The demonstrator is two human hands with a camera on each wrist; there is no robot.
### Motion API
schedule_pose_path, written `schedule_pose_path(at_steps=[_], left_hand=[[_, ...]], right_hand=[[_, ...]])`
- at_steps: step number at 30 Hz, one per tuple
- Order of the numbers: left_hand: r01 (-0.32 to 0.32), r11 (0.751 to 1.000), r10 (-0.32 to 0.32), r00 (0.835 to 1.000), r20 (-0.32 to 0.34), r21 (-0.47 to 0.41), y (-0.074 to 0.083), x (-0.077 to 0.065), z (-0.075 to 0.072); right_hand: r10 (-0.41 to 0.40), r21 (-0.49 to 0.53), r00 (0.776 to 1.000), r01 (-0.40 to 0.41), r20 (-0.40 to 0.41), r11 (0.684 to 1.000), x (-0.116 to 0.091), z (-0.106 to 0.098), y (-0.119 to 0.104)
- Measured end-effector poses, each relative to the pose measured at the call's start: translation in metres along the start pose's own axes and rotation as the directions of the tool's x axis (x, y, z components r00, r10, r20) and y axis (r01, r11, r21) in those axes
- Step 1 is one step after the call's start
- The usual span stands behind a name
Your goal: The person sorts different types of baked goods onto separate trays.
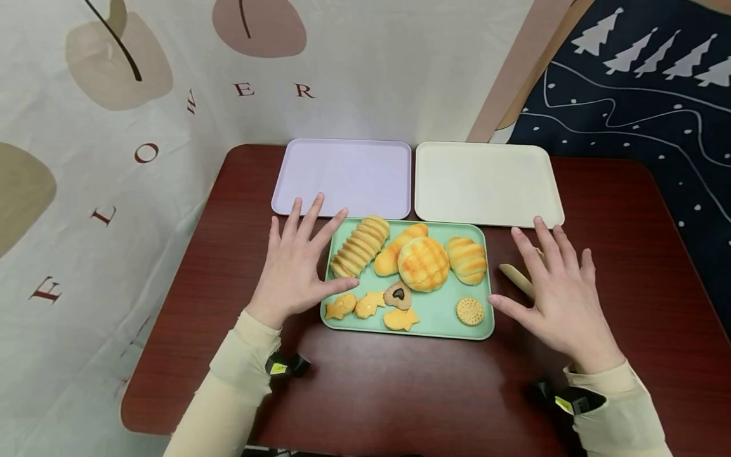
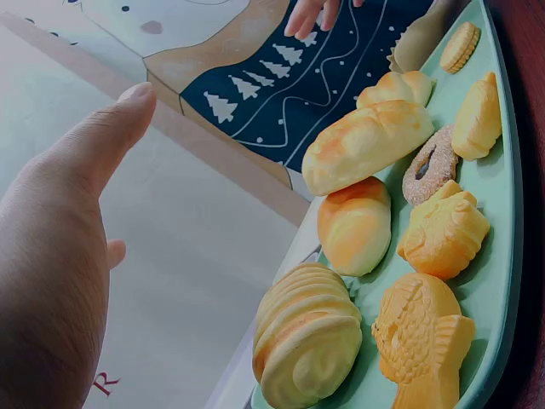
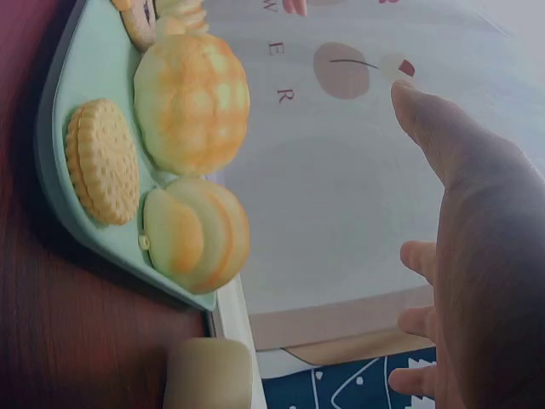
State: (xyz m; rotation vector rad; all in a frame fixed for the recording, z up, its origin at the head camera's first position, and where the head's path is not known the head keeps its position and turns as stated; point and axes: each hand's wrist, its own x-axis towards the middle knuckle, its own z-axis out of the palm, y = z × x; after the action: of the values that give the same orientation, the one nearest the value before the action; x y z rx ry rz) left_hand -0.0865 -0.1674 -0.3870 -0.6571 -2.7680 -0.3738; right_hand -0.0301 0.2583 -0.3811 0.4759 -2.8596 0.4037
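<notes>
**Soft Light, Bleached Corner**

I'm seeing a pale sheen on the table (image 1: 400,374); in the right wrist view, glare is bleaching the upper right corner while the right hand (image 3: 490,230) is sitting in shade.

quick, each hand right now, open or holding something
Left hand: open and spread, holding nothing.
Right hand: open and spread, holding nothing.
</notes>
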Motion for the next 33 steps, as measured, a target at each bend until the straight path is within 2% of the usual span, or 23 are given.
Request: schedule_pose_path(at_steps=[7,16,33], left_hand=[[0.032,0.997,-0.032,0.999,0.007,-0.071,-0.003,-0.003,0.000],[0.060,0.989,-0.060,0.998,0.002,-0.135,-0.007,-0.007,0.004],[0.070,0.953,-0.083,0.996,-0.032,-0.294,-0.010,-0.016,0.011]], right_hand=[[0.030,0.035,1.000,-0.029,-0.008,0.999,-0.008,-0.003,0.008],[0.077,0.031,0.997,-0.077,0.000,0.997,-0.020,-0.008,0.020],[0.164,0.056,0.986,-0.164,-0.002,0.985,-0.040,-0.009,0.039]])
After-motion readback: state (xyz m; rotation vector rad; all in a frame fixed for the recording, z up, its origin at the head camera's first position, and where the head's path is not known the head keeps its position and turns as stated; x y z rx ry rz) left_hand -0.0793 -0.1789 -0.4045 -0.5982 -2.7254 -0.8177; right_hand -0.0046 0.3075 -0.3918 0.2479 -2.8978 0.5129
